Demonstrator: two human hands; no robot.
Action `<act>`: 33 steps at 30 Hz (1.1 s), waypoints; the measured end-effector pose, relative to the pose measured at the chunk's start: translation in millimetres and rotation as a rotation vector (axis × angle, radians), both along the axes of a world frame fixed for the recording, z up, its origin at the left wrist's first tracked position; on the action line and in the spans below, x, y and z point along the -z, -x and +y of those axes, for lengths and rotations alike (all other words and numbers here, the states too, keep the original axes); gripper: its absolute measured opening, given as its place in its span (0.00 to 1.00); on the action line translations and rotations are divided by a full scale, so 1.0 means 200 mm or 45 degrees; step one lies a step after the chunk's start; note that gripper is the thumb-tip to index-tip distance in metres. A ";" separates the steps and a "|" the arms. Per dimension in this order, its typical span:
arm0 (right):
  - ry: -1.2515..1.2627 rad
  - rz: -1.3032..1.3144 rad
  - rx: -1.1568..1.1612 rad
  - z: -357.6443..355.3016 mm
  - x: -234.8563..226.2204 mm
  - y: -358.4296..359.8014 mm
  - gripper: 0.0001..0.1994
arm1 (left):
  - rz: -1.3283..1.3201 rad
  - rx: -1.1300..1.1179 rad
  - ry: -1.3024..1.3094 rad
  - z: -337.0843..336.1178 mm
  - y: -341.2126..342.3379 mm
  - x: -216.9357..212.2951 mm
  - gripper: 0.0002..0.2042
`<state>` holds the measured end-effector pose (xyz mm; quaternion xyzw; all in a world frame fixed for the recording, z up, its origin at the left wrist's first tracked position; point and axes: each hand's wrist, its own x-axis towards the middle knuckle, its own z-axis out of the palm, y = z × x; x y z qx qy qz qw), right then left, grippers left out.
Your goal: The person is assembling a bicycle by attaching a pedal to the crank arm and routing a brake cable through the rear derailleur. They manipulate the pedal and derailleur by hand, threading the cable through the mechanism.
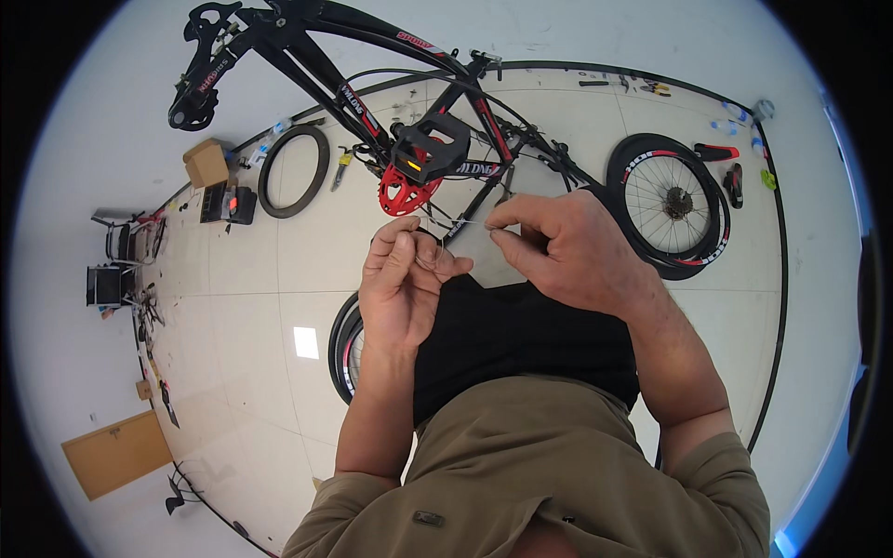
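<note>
Left hand (402,284): raised at chest height, fingers curled in; thumb and fingertips pinch one end of a thin, pale steel cable (458,223). Grip clenched on the cable.
Right hand (567,246): knuckles up, thumb and forefinger pinched on the same cable, just beside the left hand. Grip clenched on it too.
Cable: fine, stiff wire, taut between both hands, directly below the crank; its far end is too thin to trace.
Frame: glossy black tubular bicycle frame (316,56) with red and white lettering, held above the floor, wheels off.
Crank area: red perforated metal chainring (406,193) with a black, blocky flat pedal (430,147) bearing a small yellow reflector.
Wheel, right: black-rimmed spoked wheel (672,203) with red and white rim markings, lying flat on the floor, metal cog cluster at its hub.
Tyre, left: bare black rubber tyre (294,171), a plain hoop on the floor.
Floor: smooth pale square tiles (251,270), slightly glossy, thin dark joints.
Boxes: small brown cardboard box (206,163) near the tyre; flat cardboard sheet (116,453) well apart.
</note>
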<state>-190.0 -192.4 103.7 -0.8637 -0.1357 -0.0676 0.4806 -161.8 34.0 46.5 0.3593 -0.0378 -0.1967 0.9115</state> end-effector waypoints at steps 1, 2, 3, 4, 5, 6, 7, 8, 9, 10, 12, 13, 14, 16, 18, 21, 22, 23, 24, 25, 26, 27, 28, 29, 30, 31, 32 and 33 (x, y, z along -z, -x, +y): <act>-0.002 0.019 -0.007 0.00 -0.01 0.00 0.05 | -0.007 0.011 0.000 0.01 0.00 0.01 0.11; -0.007 0.018 -0.003 0.00 0.00 0.00 0.05 | -0.014 0.023 0.001 0.02 -0.01 0.02 0.12; -0.011 0.017 0.002 0.00 0.00 0.00 0.05 | -0.022 0.034 0.001 0.03 -0.01 0.02 0.12; -0.016 0.016 0.005 0.00 0.01 0.00 0.05 | -0.043 0.046 0.031 0.03 -0.01 0.03 0.13; -0.002 -0.002 0.007 0.00 0.01 0.00 0.05 | -0.064 0.058 0.061 0.04 -0.01 0.04 0.14; 0.012 -0.020 0.009 0.00 0.02 0.00 0.04 | -0.086 0.070 0.091 0.04 -0.01 0.04 0.15; 0.025 -0.038 0.009 0.01 0.02 0.00 0.04 | -0.072 0.060 0.105 0.03 -0.01 0.02 0.16; 0.020 -0.022 0.016 0.00 0.01 0.00 0.04 | -0.058 0.049 0.118 0.02 0.00 -0.01 0.17; 0.015 -0.005 0.022 0.00 0.00 0.00 0.04 | -0.043 0.039 0.132 0.02 0.01 -0.02 0.18; 0.008 0.010 0.024 0.00 -0.01 0.00 0.04 | -0.057 0.027 0.091 0.01 0.01 -0.02 0.18; -0.005 0.057 0.028 0.00 0.00 0.00 0.05 | -0.082 0.003 0.009 0.02 0.01 -0.03 0.18; -0.006 0.085 0.037 0.00 -0.01 0.01 0.06 | -0.135 0.011 -0.044 0.02 0.01 -0.01 0.19; 0.000 0.062 0.032 0.00 -0.01 0.01 0.06 | -0.187 0.019 -0.097 0.03 0.01 0.03 0.19; 0.013 0.021 0.026 0.00 0.00 0.01 0.08 | -0.221 0.014 -0.152 0.03 0.01 0.05 0.19; 0.016 0.052 0.004 0.01 0.00 0.01 0.10 | -0.183 -0.015 -0.155 0.00 0.02 0.04 0.16; 0.017 0.123 0.003 0.01 -0.03 0.01 0.12 | -0.188 -0.031 -0.195 -0.05 0.04 0.02 0.15; 0.014 0.152 0.006 0.02 -0.04 0.01 0.12 | -0.193 -0.022 -0.183 -0.07 0.05 0.02 0.15; 0.005 0.181 0.009 0.02 -0.04 0.00 0.12 | -0.197 -0.014 -0.170 -0.08 0.06 0.02 0.14; -0.005 0.209 0.012 0.03 -0.04 0.00 0.12 | -0.202 -0.006 -0.157 -0.09 0.07 0.02 0.14; -0.014 0.239 0.017 0.03 -0.03 0.00 0.12 | -0.234 0.014 -0.207 -0.09 0.07 0.03 0.13; -0.047 0.200 0.030 0.04 -0.02 0.00 0.12 | -0.267 0.034 -0.257 -0.10 0.08 0.03 0.13; -0.079 0.162 0.043 0.04 0.01 0.00 0.11 | -0.300 0.053 -0.306 -0.10 0.09 0.04 0.13; -0.112 0.123 0.053 0.04 0.02 0.00 0.11 | -0.310 0.045 -0.348 -0.11 0.09 0.03 0.12; -0.119 0.131 0.051 0.04 0.02 0.00 0.11 | -0.302 0.047 -0.326 -0.11 0.09 0.03 0.12; -0.125 0.138 0.050 0.04 0.01 0.00 0.10 | -0.293 0.049 -0.305 -0.11 0.09 0.04 0.12; -0.133 0.144 0.049 0.04 0.00 0.00 0.10 | -0.286 0.052 -0.284 -0.11 0.09 0.04 0.12; -0.173 0.151 0.050 0.04 0.01 0.00 0.09 | -0.236 0.058 -0.245 -0.11 0.09 0.03 0.12; -0.214 0.158 0.052 0.04 0.01 0.00 0.09 | -0.187 0.065 -0.206 -0.11 0.09 0.01 0.12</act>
